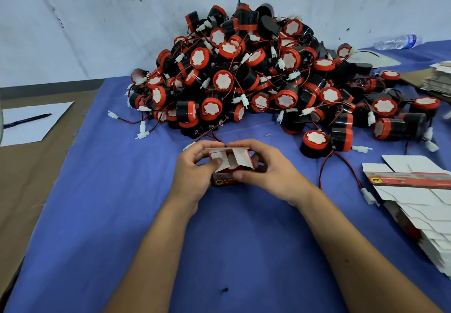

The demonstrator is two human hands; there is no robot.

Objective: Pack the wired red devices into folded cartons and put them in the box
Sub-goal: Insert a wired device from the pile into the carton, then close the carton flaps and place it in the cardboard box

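1 small red printed carton (225,178) with white flaps open, held over the blue cloth (122,215), left hand (195,171) and right hand (266,173) both gripping it, thumbs on flaps; heaped pile of red-and-black wired devices (256,78) behind, too many to count; 1 stack of flat white cartons (419,205) at right

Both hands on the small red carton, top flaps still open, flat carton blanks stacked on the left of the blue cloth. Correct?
Not quite. The head view shows the stack of flat white-and-red carton blanks on the right of the blue cloth, not the left. The rest holds: left hand and right hand both grip the small red carton, flaps open.
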